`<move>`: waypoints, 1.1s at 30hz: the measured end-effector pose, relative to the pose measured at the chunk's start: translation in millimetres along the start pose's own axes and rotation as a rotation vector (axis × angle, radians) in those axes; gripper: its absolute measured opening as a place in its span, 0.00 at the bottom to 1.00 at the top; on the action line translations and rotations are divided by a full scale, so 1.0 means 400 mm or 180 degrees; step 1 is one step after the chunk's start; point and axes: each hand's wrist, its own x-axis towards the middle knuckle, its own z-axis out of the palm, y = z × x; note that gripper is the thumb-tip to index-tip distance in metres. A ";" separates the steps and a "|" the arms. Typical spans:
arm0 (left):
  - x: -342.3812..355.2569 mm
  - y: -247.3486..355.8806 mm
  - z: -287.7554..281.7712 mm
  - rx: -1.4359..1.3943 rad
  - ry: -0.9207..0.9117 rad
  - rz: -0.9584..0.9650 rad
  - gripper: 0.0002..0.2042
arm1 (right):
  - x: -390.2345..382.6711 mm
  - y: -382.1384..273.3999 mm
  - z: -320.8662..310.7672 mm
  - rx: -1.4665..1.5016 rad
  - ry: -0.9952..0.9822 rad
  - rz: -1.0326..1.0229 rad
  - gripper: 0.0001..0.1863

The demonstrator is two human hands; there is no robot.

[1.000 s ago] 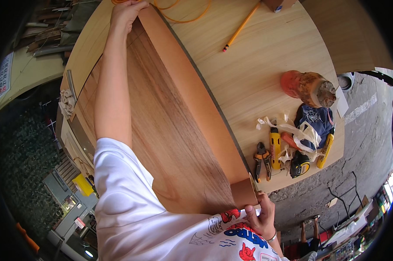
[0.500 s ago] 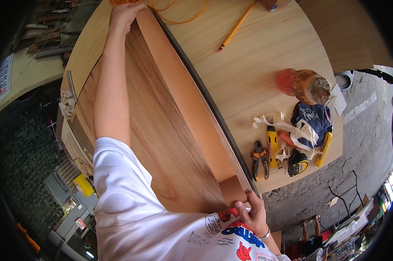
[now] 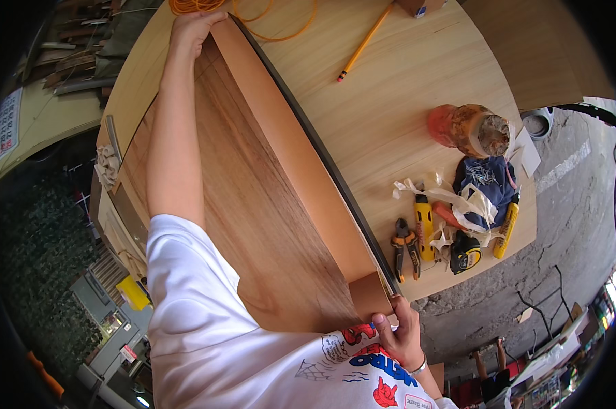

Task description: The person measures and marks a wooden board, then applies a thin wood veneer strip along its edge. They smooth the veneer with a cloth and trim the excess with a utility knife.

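Observation:
A long, shallow wooden box (image 3: 267, 198) lies slantwise across the table, with a brown wood-grain panel and a paler side board (image 3: 287, 150). Along its right side runs a thin dark strip (image 3: 308, 129). My left hand (image 3: 195, 31) is closed over the far end of the box, its fingertips partly hidden. At the near corner my right hand (image 3: 401, 334) pinches the box's end edge between thumb and fingers. A short end board (image 3: 371, 296) shows just beyond the right thumb.
The round-edged wooden table (image 3: 390, 129) also carries a pencil (image 3: 366, 41), orange cord (image 3: 192, 5), a cut-off plastic bottle (image 3: 468, 129), pliers (image 3: 405, 249), yellow cutters (image 3: 424, 228), a tape measure (image 3: 465, 253) and a dark cloth with nails (image 3: 485, 178).
The near end of the box has shifted slightly right toward the dark strip, and my right hand has moved with it. My left hand keeps its hold. The view has shifted a little.

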 end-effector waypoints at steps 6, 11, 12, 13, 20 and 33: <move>0.029 -0.042 0.003 -0.0131 -0.0094 0.0364 0.15 | 0.000 0.001 0.011 -0.0129 0.0021 0.0146 0.15; 0.031 -0.056 0.004 0.0039 0.0083 0.1261 0.13 | 0.003 0.005 0.014 -0.0123 0.0050 0.0231 0.14; 0.017 -0.053 0.004 0.0079 -0.0038 0.1406 0.12 | 0.003 0.006 0.012 -0.0134 0.0072 0.0214 0.14; 0.001 -0.046 0.005 0.0418 0.0110 0.1443 0.12 | 0.003 0.006 0.011 -0.0144 0.0096 0.0200 0.14; -0.078 0.012 -0.008 0.1664 0.0315 0.2022 0.12 | 0.009 0.001 -0.002 -0.0120 0.0223 0.0113 0.14; -0.080 -0.011 -0.012 0.2122 0.0233 0.1841 0.24 | 0.014 -0.038 -0.026 -0.1057 -0.0180 -0.0772 0.15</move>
